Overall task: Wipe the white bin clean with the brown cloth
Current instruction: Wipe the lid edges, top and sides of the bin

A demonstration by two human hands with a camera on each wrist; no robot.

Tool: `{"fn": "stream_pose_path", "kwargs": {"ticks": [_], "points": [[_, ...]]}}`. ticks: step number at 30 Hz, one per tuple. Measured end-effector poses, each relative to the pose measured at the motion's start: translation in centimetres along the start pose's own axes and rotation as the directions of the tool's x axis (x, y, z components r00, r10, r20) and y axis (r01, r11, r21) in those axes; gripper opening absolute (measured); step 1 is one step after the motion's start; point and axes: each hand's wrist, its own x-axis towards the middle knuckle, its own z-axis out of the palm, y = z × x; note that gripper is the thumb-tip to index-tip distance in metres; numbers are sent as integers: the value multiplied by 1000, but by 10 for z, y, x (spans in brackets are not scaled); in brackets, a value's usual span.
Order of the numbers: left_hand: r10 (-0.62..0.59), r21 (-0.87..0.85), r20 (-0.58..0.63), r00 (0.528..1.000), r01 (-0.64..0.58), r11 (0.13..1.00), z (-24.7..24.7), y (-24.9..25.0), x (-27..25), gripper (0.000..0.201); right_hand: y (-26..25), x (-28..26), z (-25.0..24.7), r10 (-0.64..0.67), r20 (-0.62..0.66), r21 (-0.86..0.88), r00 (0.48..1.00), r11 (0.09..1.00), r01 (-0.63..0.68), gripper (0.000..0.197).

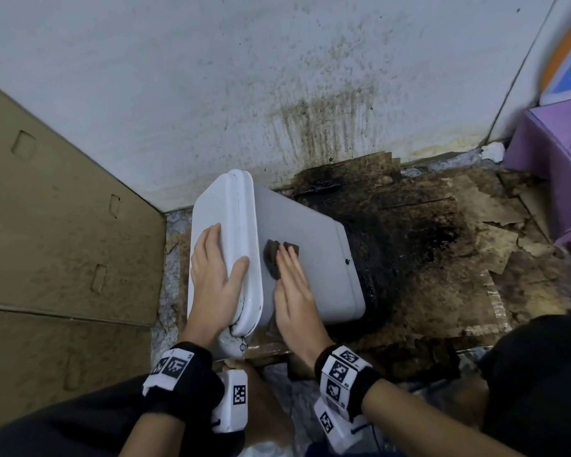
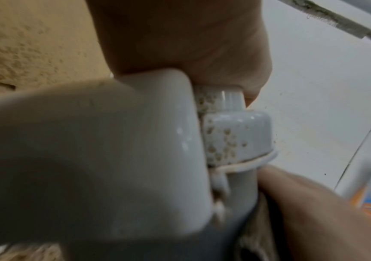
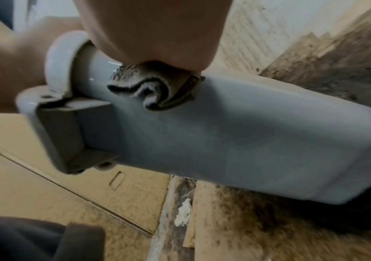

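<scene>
The white bin lies on its side on the floor, its closed lid facing left. My left hand lies flat on the lid with the thumb reaching over the rim. My right hand presses the folded brown cloth flat against the bin's upturned side, fingers straight. In the right wrist view the cloth bunches under the palm on the bin's wall. The left wrist view shows the lid and a hinge part speckled with brown dirt beneath my left hand.
Stained, torn cardboard covers the floor under and right of the bin. A large cardboard box stands close on the left. A dirty white wall rises behind. A purple box sits at the right. My dark-clothed knees frame the bottom.
</scene>
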Motion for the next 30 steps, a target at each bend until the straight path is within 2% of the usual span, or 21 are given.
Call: {"fn": "stream_pose_path", "kwargs": {"ticks": [4,7,10,13,18,22,25,30], "points": [[-2,1,4,1000,2,1000,1,2,0,87,-3,6,-4,-91,43,-21,995,996,91,56],[8,3,4,1000,-8,1000,1,3,0,88,16,11,-15,-87,70,-44,994,995,90,57],[5,-5,0,1000,-5,1000,0,1,0,88,40,9,-24,74,34,-19,997,997,-74,56],[9,1,3,1000,-9,1000,1,1,0,88,44,7,-25,226,-14,53,974,973,-225,54],[6,21,-3,1000,-6,1000,3,6,1,90,15,9,-15,308,-77,149,948,944,-294,50],[6,22,10,1000,-6,1000,4,11,0,89,-14,16,-17,419,-115,367,901,860,-354,46],[23,42,6,1000,-23,999,7,15,1,89,-36,14,-16,379,-111,437,919,849,-298,45],[32,62,-3,999,-32,998,14,19,2,89,-52,6,-5,265,-136,338,954,918,-207,49]]}}
